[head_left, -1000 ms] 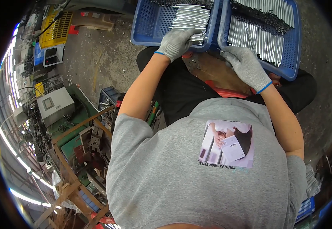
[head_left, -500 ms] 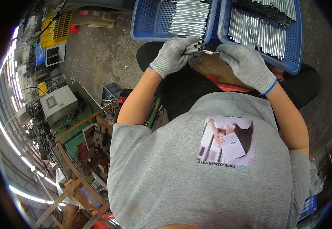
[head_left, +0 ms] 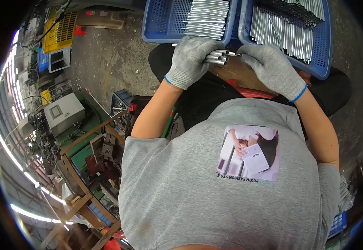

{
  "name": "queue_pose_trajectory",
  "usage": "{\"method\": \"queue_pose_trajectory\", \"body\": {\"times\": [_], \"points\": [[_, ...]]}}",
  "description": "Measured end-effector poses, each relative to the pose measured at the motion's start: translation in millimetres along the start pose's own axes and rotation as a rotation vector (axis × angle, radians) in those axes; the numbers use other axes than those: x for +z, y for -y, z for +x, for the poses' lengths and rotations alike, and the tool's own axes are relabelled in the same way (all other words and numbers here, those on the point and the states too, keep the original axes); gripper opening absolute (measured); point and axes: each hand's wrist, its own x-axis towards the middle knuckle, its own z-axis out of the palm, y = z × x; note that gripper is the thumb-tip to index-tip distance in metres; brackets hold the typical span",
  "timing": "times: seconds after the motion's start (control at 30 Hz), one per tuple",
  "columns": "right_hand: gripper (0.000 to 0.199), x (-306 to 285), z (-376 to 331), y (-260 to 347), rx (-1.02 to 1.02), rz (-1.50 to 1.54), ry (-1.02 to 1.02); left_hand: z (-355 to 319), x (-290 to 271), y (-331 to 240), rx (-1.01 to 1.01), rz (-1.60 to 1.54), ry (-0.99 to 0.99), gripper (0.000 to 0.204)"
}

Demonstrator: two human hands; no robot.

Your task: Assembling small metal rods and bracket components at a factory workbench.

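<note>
My left hand, in a grey knit glove with a blue cuff, is closed round a bundle of shiny metal tubes. Their hollow ends point right, toward my other hand. A thin metal piece bridges the gap between the bundle and my right hand. The gloved fingertips of that hand pinch its outer end, and whether it is a rod or another tube I cannot tell. Beyond my hands stand two blue plastic crates, the left crate and the right crate, both holding many similar tubes.
Something red lies between my legs, under my hands. To the left are a grey box on a green machine, a wooden frame and a yellow crate. A small blue basket sits at the lower right.
My left hand has turned, so the bundle's open ends now face right and slightly nearer me. The gap between the bundle and my right hand has narrowed. My right hand has barely shifted.
</note>
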Motion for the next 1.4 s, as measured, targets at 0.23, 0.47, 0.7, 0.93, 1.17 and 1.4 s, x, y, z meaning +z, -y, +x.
{"method": "queue_pose_trajectory", "body": {"times": [0.23, 0.47, 0.7, 0.93, 1.17, 1.4], "points": [[0.023, 14, 2, -9, -0.050, -0.014, -0.052, -5, 1, 2, -0.018, -0.021, 0.023, 0.035], [0.022, 2, 2, 5, -0.027, 0.010, 0.022, -5, -2, 0, -0.026, 0.061, 0.008, 0.031], [0.023, 12, 8, -8, -0.065, 0.024, -0.039, -7, -1, 4, -0.039, -0.009, -0.001, 0.030], [0.026, 15, 8, -2, -0.073, 0.139, 0.013, -8, 0, 10, -0.036, 0.058, -0.006, 0.029], [0.028, 13, 25, -24, 0.028, 0.129, -0.087, 7, 13, 46, 0.005, 0.099, 0.004, 0.027], [0.028, 17, 18, -28, 0.111, 0.146, -0.071, 11, 52, 100, -0.096, 0.201, 0.171, 0.025]]}}
